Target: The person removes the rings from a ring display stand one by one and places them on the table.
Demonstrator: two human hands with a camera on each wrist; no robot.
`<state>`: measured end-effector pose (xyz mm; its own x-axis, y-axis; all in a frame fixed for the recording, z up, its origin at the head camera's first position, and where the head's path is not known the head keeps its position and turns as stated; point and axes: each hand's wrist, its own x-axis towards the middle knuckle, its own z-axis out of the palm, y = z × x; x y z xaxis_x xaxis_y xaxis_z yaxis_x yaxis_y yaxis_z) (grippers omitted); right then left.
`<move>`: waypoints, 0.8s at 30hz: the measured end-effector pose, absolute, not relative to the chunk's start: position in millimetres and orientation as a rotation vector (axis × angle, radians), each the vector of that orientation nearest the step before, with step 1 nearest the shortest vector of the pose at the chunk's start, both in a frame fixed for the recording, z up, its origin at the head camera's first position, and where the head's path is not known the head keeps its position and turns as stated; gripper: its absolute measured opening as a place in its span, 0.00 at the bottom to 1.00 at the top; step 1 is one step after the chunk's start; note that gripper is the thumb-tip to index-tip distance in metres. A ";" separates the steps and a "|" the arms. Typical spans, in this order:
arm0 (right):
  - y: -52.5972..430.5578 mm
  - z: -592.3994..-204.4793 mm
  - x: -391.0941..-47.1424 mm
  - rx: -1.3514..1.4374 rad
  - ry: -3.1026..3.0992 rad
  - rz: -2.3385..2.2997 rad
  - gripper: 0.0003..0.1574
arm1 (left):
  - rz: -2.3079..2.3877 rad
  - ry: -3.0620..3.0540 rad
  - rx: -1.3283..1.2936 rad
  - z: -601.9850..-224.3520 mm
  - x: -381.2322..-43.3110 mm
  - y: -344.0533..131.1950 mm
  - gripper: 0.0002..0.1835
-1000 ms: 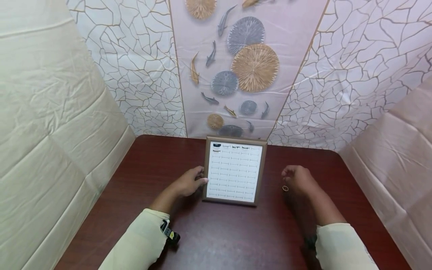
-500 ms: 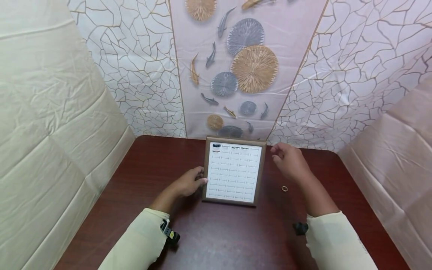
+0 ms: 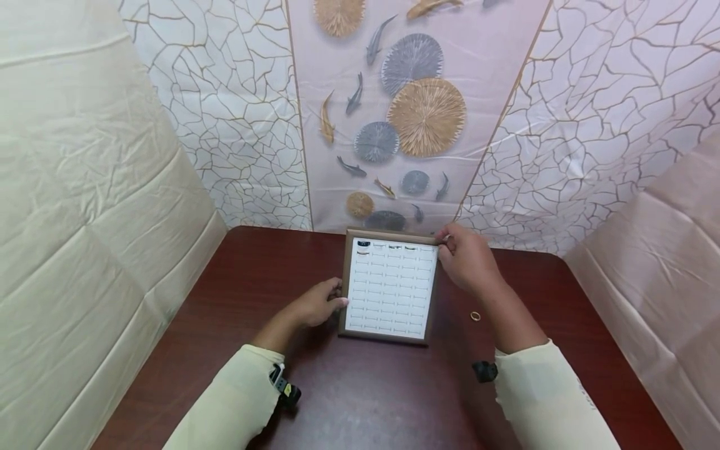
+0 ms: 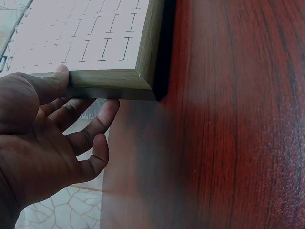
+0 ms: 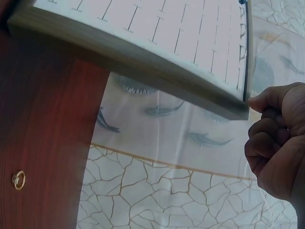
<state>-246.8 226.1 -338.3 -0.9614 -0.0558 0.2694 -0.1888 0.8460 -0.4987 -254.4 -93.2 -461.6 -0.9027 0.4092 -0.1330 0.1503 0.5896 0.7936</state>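
A brown-framed white ring display board (image 3: 388, 294), marked with rows of short slots, leans back on the table. A few rings (image 3: 364, 244) sit in its upper rows, too small to tell apart. My left hand (image 3: 315, 304) grips the board's left edge; in the left wrist view its thumb (image 4: 59, 78) lies over the front rim. At the upper right corner, my right hand (image 3: 469, 259) pinches the frame between thumb and curled fingers, as the right wrist view shows. A gold ring (image 3: 475, 320) lies on the table to the right of the board, apart from both hands.
The dark red wooden table (image 3: 360, 400) stretches toward the front. Behind it hangs a patterned cloth (image 3: 253, 156) with fish and round designs. Pale cloth panels (image 3: 101, 219) stand along both sides.
My right hand has moved from beside the gold ring up and left to the board's upper right corner. The ring stays on the table, and my left hand keeps its hold.
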 end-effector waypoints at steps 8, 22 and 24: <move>207.0 -341.5 -251.7 0.236 -2.814 0.773 0.13 | 1.233 2.527 0.490 -462.9 -254.9 -94.0 0.18; 185.2 -350.2 -255.3 0.302 -2.842 0.824 0.07 | 1.241 2.523 0.478 -463.0 -255.2 -95.2 0.19; 184.7 -350.6 -255.3 0.311 -2.835 0.821 0.06 | 1.253 2.517 0.483 -463.3 -255.1 -95.8 0.19</move>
